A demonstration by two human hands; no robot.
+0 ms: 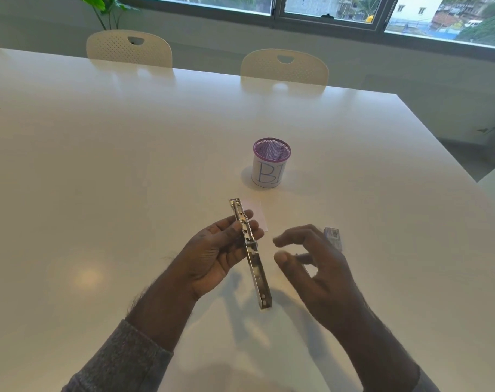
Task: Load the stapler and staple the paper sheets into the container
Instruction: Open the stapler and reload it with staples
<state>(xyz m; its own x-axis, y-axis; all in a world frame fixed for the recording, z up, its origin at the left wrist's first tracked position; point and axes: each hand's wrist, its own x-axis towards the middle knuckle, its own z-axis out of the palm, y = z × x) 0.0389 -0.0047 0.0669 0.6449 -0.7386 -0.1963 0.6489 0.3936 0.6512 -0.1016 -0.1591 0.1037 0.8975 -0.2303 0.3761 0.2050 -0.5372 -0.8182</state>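
Observation:
My left hand [220,250] grips a silver metal stapler [252,258] that is swung fully open into one long bar, held above the table and pointing away from me. My right hand [311,261] hovers just right of it with curled fingers. Its thumb and fingers seem to pinch a thin grey strip of staples [302,258], mostly hidden. A small staple box [334,235] lies on the table behind that hand. A small white paper sheet [259,215] lies flat beyond the stapler's far end. The container [271,168], a purple mesh cup wrapped in a white label, stands upright farther back.
The white table [127,165] stretches wide to the left and back, and its right edge falls away near the window side. Two white chairs [129,48] are tucked in along the far edge. A potted plant [105,9] stands behind them.

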